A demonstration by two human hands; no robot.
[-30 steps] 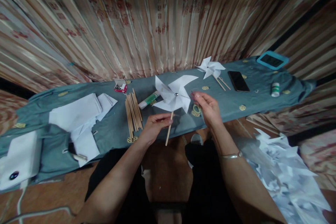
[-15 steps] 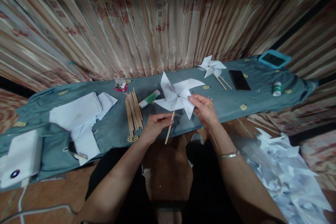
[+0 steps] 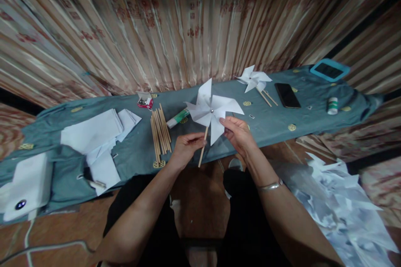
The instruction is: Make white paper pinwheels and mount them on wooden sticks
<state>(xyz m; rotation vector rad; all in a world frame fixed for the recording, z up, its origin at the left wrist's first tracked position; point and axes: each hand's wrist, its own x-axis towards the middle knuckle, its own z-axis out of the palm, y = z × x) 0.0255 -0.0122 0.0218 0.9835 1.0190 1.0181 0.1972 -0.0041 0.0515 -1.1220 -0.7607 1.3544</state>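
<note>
A white paper pinwheel with a shiny pin at its centre is held upright over the table's near edge. My left hand pinches its wooden stick between thumb and fingers. At the lower right of the wheel, my right hand has its thumb and fingers closed on a paper blade. Left of the pinwheel lie a glue stick and a bundle of wooden sticks. A small red and white box of pins stands open behind them.
White paper sheets and a white device with a cable are at left. Finished pinwheels, a phone, a blue-framed tablet and a small tube lie at right. Many pinwheels fill a bag at lower right.
The pinwheel's wheel has turned on its pin, so its blades point in different directions. My right hand has shifted slightly left and down with a blade. My left hand stays on the stick.
</note>
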